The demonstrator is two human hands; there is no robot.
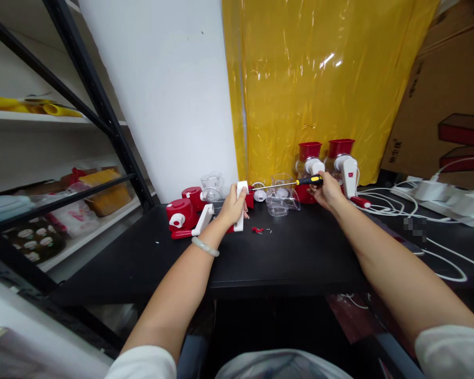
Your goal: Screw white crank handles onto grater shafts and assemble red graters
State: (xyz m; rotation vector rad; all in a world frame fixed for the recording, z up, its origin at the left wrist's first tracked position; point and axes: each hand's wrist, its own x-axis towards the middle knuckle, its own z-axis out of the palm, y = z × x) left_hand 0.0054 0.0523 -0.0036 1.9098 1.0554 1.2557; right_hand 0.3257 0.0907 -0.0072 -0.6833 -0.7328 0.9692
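Left hand clasps white crank, right hand grips screwdriver. Grinders beyond right look assembled, red bits beside left loose

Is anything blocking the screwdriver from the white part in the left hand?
Nothing visible: the screwdriver in the right hand points freely toward the white part held in the left hand.

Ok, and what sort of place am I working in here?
Possibly a small workshop or storeroom, though I can't be sure: red-and-white machines and loose parts on a black table, a screwdriver in your right hand, and shelves of goods beside it.
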